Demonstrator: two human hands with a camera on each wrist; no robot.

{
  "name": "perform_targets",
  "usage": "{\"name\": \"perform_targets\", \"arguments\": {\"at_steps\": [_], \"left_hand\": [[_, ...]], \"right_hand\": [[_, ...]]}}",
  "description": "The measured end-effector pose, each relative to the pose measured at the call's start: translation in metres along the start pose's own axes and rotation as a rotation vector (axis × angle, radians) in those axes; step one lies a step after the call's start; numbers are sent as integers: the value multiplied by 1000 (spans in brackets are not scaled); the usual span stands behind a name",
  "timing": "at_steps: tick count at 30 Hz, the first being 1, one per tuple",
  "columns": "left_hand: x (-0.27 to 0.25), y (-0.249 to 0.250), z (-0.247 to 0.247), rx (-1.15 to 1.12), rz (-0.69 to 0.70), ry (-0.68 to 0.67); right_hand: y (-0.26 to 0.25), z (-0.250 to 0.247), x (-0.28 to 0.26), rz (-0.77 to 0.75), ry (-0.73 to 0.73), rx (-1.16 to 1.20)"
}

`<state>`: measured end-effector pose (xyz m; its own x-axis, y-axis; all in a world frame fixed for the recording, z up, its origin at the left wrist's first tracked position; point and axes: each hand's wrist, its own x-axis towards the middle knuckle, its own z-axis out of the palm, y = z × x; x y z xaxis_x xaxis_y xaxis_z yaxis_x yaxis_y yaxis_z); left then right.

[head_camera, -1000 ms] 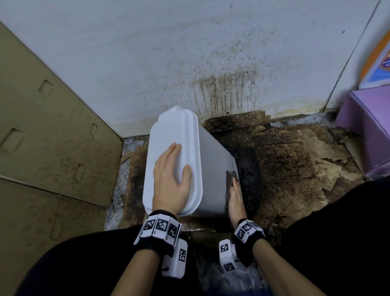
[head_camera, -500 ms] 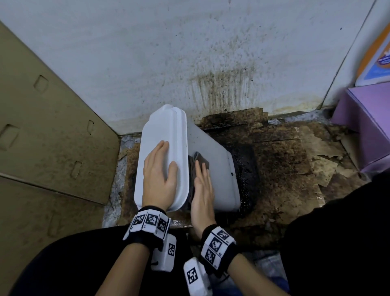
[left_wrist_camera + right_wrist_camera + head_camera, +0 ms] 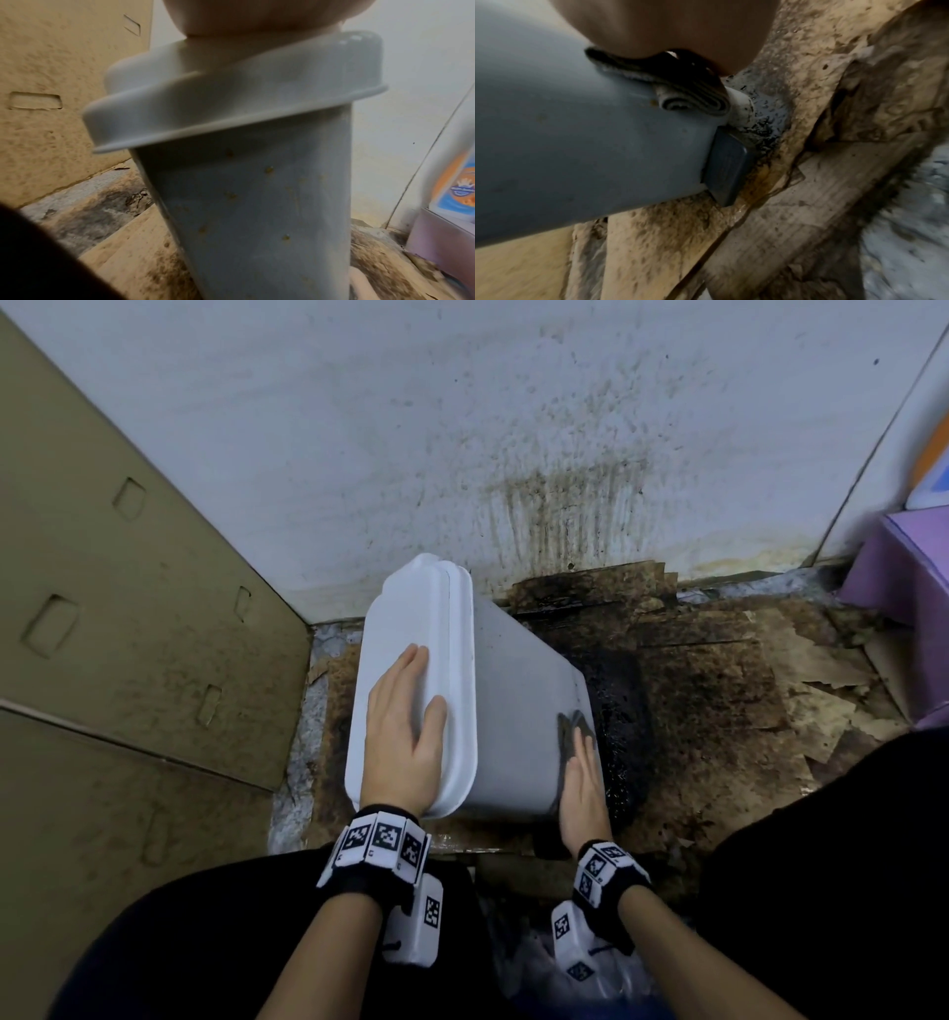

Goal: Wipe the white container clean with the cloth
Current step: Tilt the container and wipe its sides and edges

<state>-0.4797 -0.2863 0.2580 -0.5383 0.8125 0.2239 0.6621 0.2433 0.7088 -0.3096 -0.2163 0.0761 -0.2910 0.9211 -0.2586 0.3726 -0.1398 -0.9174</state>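
The white container (image 3: 513, 711) stands tilted on stained cardboard, its lid (image 3: 411, 629) leaning to the left. My left hand (image 3: 405, 726) lies flat on the lid with straight fingers. My right hand (image 3: 583, 773) presses a dark grey cloth (image 3: 572, 726) flat against the container's right side, low down near its base. In the right wrist view the folded cloth (image 3: 693, 97) sits under my palm, just above a dark foot (image 3: 726, 166) of the container. The left wrist view shows the container's near side (image 3: 257, 213) dotted with small brown spots.
A dirty white wall (image 3: 513, 454) rises right behind the container. Brown cardboard panels (image 3: 128, 608) close off the left. Wet, blackened cardboard (image 3: 693, 701) covers the floor to the right, and a purple box (image 3: 904, 572) stands at the far right. My dark-clothed legs fill the bottom.
My right hand has slid the cloth from up by the lid down to the container's lower right edge. The container leans further left than half a second ago. The left hand stays on the lid.
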Motion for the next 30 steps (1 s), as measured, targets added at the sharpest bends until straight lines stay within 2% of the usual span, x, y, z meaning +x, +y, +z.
{"name": "perform_targets", "arguments": {"at_steps": [3,6,11,13,16,20,26,30], "left_hand": [[1,-1,0,1,-9,-2],[1,1,2,13,-4,-4],[2,3,4,19,0,-2],[4,5,5,21,-10,6],[3,6,7,16,-7,4],[3,4,7,24,4,14],[1,4,7,27,2,9],[1,5,7,17,-7,10]], "right_hand": [[6,1,8,117,20,2],[2,3,12,173,27,12],[-46,3,6,256,15,55],[-75,10,-1,194,-8,36],[-113,20,-22,135,-15,150],[-139,27,-45,-39,-72,187],[-105,12,-42,-274,-120,-33],[-74,2,-21,-300,-135,-39]]}}
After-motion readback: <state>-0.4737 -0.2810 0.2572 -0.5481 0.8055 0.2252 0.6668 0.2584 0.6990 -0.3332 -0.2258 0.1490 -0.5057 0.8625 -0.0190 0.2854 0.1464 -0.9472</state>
